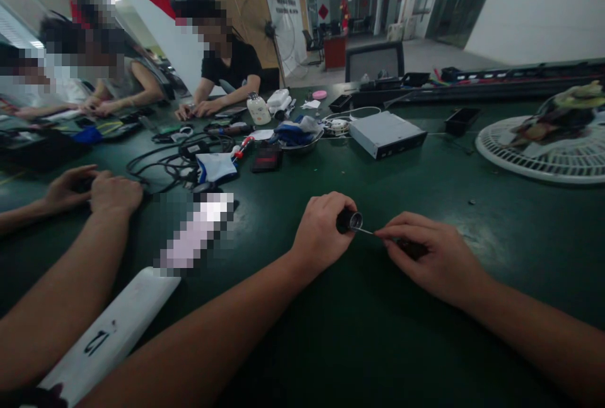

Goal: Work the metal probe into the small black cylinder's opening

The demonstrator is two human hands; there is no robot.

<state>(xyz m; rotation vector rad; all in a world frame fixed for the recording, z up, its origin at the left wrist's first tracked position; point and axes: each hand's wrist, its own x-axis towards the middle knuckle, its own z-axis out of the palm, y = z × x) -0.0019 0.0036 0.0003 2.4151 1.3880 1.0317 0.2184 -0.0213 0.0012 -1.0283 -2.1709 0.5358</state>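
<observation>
Centrally, a black cylinder [343, 222] lay over the green table [378, 345], long axis roughly sideways, ringed end pointing right. The left hand [324, 231], reaching in from lower left, was closed around it, fingers curled over. The right hand [430, 256], wrist toward lower right, pinched a thin rod [366, 231] between thumb and fingertips; rod pointed left to the ring, insertion unclear. A drive [387, 132] sat beyond.

Behind the cylinder [346, 222], slightly right, lies a box [385, 129].
</observation>
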